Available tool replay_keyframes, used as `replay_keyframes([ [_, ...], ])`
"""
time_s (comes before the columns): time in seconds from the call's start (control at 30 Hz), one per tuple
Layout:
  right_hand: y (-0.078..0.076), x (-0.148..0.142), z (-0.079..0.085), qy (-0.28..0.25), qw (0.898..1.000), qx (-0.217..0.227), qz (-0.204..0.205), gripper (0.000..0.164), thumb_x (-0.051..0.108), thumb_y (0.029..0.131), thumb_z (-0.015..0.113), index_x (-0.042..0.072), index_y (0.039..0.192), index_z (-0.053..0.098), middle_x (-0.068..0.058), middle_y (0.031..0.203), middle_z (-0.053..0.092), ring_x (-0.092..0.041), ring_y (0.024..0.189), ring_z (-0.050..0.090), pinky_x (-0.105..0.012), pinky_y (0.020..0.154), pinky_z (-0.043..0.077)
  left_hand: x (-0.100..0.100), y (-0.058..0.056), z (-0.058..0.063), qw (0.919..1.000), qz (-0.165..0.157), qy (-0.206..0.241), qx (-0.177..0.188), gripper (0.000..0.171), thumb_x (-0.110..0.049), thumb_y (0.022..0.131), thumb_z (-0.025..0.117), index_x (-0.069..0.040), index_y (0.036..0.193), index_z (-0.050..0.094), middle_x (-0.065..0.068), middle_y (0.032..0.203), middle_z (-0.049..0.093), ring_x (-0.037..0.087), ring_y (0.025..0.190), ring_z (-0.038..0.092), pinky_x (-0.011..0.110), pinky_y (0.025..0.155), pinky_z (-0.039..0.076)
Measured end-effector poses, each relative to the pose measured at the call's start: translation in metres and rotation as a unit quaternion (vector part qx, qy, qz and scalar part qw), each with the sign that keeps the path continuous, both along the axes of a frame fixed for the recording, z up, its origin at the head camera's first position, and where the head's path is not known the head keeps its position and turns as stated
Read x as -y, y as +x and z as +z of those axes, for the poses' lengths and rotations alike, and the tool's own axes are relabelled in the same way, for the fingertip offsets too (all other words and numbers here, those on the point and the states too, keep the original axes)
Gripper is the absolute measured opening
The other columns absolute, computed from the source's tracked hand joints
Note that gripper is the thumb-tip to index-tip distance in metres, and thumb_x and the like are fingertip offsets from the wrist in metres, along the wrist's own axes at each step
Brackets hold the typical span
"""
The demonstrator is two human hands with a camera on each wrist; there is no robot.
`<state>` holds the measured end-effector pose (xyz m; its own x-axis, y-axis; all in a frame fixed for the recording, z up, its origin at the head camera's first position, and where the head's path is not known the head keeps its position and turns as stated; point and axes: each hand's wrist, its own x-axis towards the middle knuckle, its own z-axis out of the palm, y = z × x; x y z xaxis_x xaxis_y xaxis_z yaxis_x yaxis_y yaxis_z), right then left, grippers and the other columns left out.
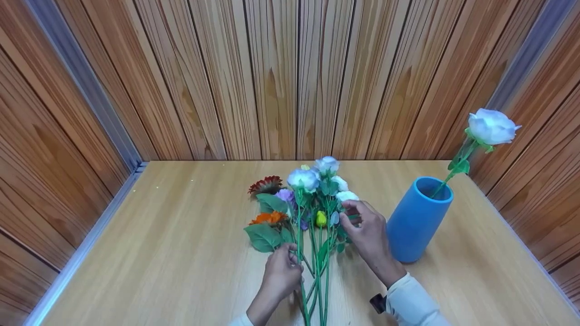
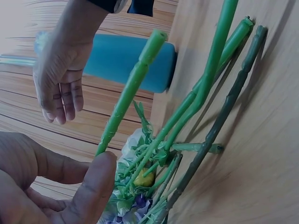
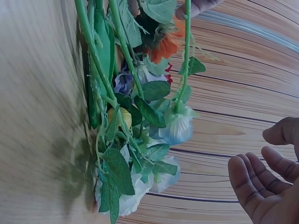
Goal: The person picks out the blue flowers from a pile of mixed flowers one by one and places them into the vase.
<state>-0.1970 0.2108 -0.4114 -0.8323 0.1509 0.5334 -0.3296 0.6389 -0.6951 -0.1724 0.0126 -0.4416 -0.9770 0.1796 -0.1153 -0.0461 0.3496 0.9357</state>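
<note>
My left hand [image 1: 282, 271] pinches a green flower stem [image 2: 126, 98] between thumb and index finger, its cut end pointing free. That stem leads up to a pale blue-white artificial rose [image 1: 303, 179], raised over the other flowers in the right wrist view. My right hand [image 1: 367, 231] is beside the right edge of the bunch, fingers loosely bent and nothing between them. Under the held rose lie more white blossoms [image 3: 133, 196], a yellow bud [image 1: 321, 219], a purple flower [image 1: 285, 195], an orange flower [image 1: 269, 218] and a dark red one [image 1: 265, 185].
A blue vase [image 1: 419, 219] stands to the right of my right hand, with one white rose [image 1: 493, 127] leaning rightward out of it. Several stems cross on the wooden table [image 1: 181, 253] toward its front edge. Wood-panelled walls [image 1: 281, 81] enclose the back and sides.
</note>
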Motion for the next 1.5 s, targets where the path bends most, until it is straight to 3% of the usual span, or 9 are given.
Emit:
replay_keyframes([
  [0.23, -0.001, 0.002, -0.001, 0.003, 1.0, -0.008, 0.01, 0.027, 0.014, 0.08, 0.067, 0.008, 0.105, 0.061, -0.001, 0.094, 0.062, -0.006, 0.078, 0.059, -0.029, 0.069, 0.051, -0.001, 0.0, 0.007, 0.9998, -0.001, -0.019, 0.01, 0.042, 0.009, 0.075, 0.06, 0.001, 0.115, 0.049, 0.006, 0.079, 0.052, 0.013, 0.054, 0.054, 0.026, 0.044, 0.045],
  [0.47, -0.002, 0.005, 0.0, 0.004, 1.0, 0.013, 0.009, 0.027, 0.018, 0.081, 0.066, 0.011, 0.106, 0.061, 0.001, 0.097, 0.061, -0.005, 0.08, 0.058, -0.026, 0.07, 0.051, -0.002, 0.003, 0.012, 0.9996, -0.01, -0.001, 0.027, 0.043, 0.01, 0.076, 0.057, 0.001, 0.117, 0.048, 0.009, 0.083, 0.052, 0.014, 0.052, 0.056, 0.027, 0.043, 0.047],
  [0.83, -0.004, 0.011, -0.004, 0.002, 1.0, 0.007, 0.017, 0.026, 0.014, 0.08, 0.067, 0.008, 0.105, 0.061, -0.002, 0.094, 0.061, -0.009, 0.078, 0.06, -0.03, 0.07, 0.051, -0.001, 0.008, 0.015, 0.9996, -0.026, 0.006, -0.01, 0.043, 0.012, 0.075, 0.057, 0.003, 0.116, 0.048, 0.007, 0.08, 0.052, 0.012, 0.05, 0.056, 0.026, 0.042, 0.045],
  [1.13, -0.005, 0.015, -0.003, -0.001, 0.999, 0.049, 0.021, 0.027, 0.017, 0.082, 0.065, 0.013, 0.107, 0.06, -0.001, 0.097, 0.061, -0.008, 0.082, 0.058, -0.035, 0.073, 0.05, -0.003, 0.007, 0.022, 0.999, -0.03, 0.008, 0.032, 0.043, 0.011, 0.076, 0.057, -0.002, 0.116, 0.047, 0.007, 0.085, 0.051, 0.017, 0.058, 0.059, 0.027, 0.046, 0.046],
  [1.5, -0.007, 0.02, -0.006, -0.01, 0.998, 0.053, 0.035, 0.026, 0.019, 0.082, 0.065, 0.015, 0.108, 0.06, 0.0, 0.098, 0.062, -0.009, 0.082, 0.059, -0.035, 0.072, 0.051, -0.003, 0.011, 0.024, 0.9989, -0.041, 0.007, 0.022, 0.044, 0.011, 0.076, 0.057, -0.003, 0.117, 0.048, 0.006, 0.085, 0.052, 0.015, 0.057, 0.058, 0.027, 0.046, 0.045],
])
